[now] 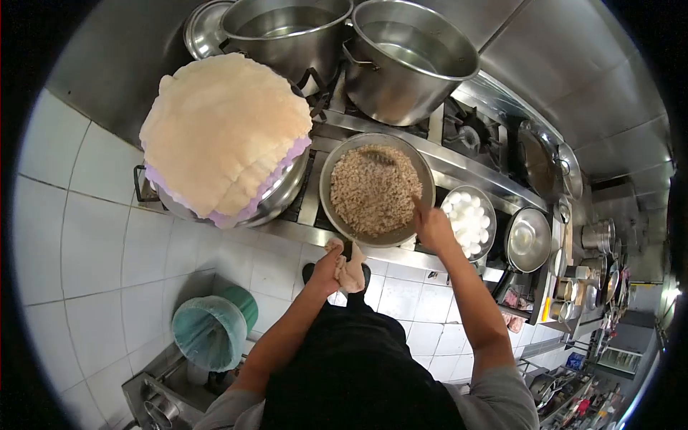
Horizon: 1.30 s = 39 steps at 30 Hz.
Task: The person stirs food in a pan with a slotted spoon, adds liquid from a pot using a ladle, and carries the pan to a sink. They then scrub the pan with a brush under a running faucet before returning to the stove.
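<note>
A wide pan [428, 179] full of crumbled brown food [369, 193] sits on the stove in front of me. My right hand [434, 228] is closed round the handle of a spoon at the pan's right edge; the spoon's head [378, 155] shows partly in the food. At the pan's near edge, my left hand [327, 271] is closed on a beige cloth [351, 272]. Whether the cloth wraps a pan handle is hidden.
Two big pots of liquid [287, 32] [412, 72] stand behind. Cloths [226, 129] cover a large pot at left. A bowl of eggs [469, 221] and a frying pan [529, 240] lie right. A lined bin [209, 333] stands lower left.
</note>
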Motion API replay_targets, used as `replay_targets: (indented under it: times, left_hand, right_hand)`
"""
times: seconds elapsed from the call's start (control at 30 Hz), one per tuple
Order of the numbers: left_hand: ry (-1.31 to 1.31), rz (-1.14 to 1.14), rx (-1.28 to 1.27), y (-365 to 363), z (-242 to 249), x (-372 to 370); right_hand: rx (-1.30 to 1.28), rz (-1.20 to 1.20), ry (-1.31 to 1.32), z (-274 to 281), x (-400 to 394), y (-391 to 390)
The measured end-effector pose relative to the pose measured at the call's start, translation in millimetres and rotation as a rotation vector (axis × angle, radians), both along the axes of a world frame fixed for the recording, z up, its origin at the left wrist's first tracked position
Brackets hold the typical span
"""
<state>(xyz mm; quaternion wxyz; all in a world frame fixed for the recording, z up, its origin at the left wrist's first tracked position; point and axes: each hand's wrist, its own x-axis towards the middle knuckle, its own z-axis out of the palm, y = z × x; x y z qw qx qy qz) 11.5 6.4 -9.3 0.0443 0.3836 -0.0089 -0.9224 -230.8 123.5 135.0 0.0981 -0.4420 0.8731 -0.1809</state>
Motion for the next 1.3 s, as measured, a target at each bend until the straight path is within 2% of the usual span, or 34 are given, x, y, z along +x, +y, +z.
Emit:
replay_targets:
  times: [0.03, 0.07, 0.1, 0.17, 0.27, 0.33, 0.37, 0.4, 0.47, 0.53, 0.6, 0.7, 0.77, 0.8, 0.83, 0.9, 0.97, 1.0, 1.03, 1.1, 1.13, 1.2, 1.27, 1.3]
  left_hand:
    - [-0.008, 0.002, -0.004, -1, -1, 3]
    - [0.005, 0.010, 0.000, -1, -3, 4]
    - [0.022, 0.016, 0.003, -1, -5, 3]
    - [0.051, 0.028, -0.020, 0, -12, 1]
    - [0.062, 0.048, -0.043, 3, 1, 0]
    - [0.045, 0.056, -0.062, 0, 25, -2]
    - [0.048, 0.058, -0.071, 1, 37, -4]
    - [0.047, 0.051, -0.078, 2, 43, -2]
    - [0.147, -0.012, -0.064, 3, 20, -1]
    - [0.015, 0.030, -0.078, 7, 16, -5]
    - [0.015, 0.015, -0.068, 9, 0, -4]
    - [0.011, 0.014, -0.038, 6, 12, -6]
    - [0.007, 0.024, -0.016, 7, 12, -4]
    - [0.048, 0.026, -0.041, 6, -3, -1]
    - [0.088, 0.024, -0.066, 6, -11, 1]
    - [0.044, 0.017, -0.075, 4, 20, 0]
    - [0.003, 0.002, -0.072, 5, 32, -6]
    - [0.103, -0.024, -0.040, 2, 31, -5]
    - [0.202, -0.048, -0.010, 0, 28, -4]
    - [0.174, -0.056, -0.020, -2, 26, -2]
    - [0.148, -0.064, -0.032, -2, 24, -3]
    - [0.140, -0.078, -0.071, -2, 18, -4]
    - [0.123, -0.110, -0.105, -1, 8, -2]
    - [0.135, -0.123, -0.115, -2, 3, -4]
  right_hand:
    - [0.024, -0.010, 0.085, 5, 1, -19]
    - [0.021, -0.010, 0.080, -15, -2, -30]
    - [0.127, 0.043, 0.114, -49, -7, -38]
    - [0.311, 0.104, 0.210, -62, 9, -44]
    - [0.361, 0.246, 0.137, -47, 18, 2]
    - [0.388, 0.242, 0.101, -30, 2, 22]
    - [0.223, 0.231, 0.053, -24, -5, 27]
    - [0.273, 0.145, 0.009, 5, -2, 17]
    - [0.156, 0.061, 0.029, 3, -3, -1]
    - [-0.001, 0.084, 0.062, -39, 2, -21]
    - [0.229, 0.171, 0.063, -74, 24, -34]
    - [0.137, 0.179, 0.003, -72, 63, 0]
    - [0.412, 0.222, 0.062, -67, 42, 45]
    - [0.414, 0.172, 0.003, -50, 28, 60]
    - [0.307, 0.216, 0.001, -41, 10, 75]
    - [0.088, 0.245, 0.049, -6, -9, 84]
    - [0.060, 0.144, -0.131, 40, -8, 84]
    - [0.048, 0.087, -0.247, 62, -2, 82]
    - [0.052, 0.085, -0.247, 80, 9, 78]
    - [0.319, -0.145, -0.456, 102, 37, 77]
    - [0.133, -0.014, -0.416, 64, 41, 101]
    - [0.246, -0.065, -0.619, 37, 58, 102]
    - [0.031, 0.071, -0.385, -20, 61, 97]
    - [0.050, 0.023, -0.336, -29, 57, 78]
